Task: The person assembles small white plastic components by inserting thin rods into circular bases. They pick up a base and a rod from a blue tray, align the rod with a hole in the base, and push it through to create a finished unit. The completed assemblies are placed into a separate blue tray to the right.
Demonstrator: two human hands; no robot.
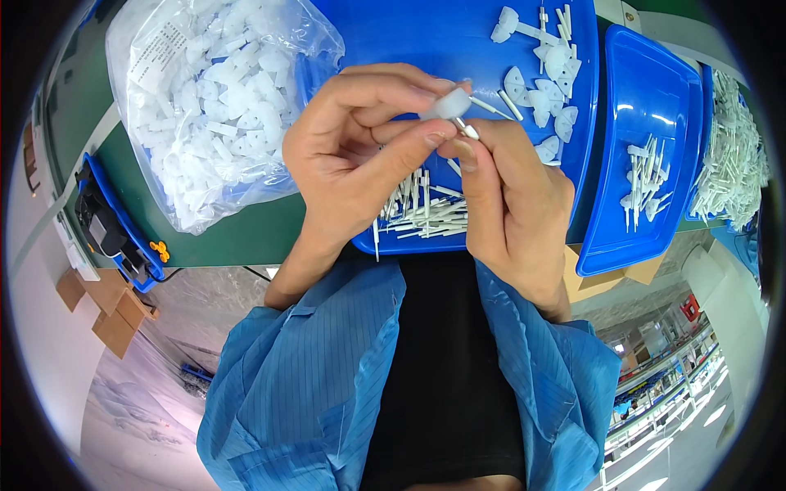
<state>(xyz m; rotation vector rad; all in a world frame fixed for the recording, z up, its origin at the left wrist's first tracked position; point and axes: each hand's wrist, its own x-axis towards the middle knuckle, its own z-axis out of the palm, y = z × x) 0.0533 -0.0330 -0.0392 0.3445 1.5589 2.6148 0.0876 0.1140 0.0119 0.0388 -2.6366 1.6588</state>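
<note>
Above the large blue tray (385,33), my two hands meet at the fingertips. My left hand (360,139) pinches a white translucent plastic piece (449,105) with a rounded end between thumb and fingers. Just below it, my right hand (512,188) grips a thin white rod with a metal section (465,128) between thumb and index finger. The rod's tip touches or enters the plastic piece; my fingers hide exactly how they meet. Under my hands lies a heap of slim white rods (430,217). More fan-shaped white pieces (540,102) lie at the tray's right side.
A clear plastic bag (237,106) full of white pieces stands at left. To the right, a smaller blue tray (647,82) holds rods with white pieces fitted, beside a heap of rods (729,164). A blue bin with black items (110,221) and an orange object (160,250) sit far left.
</note>
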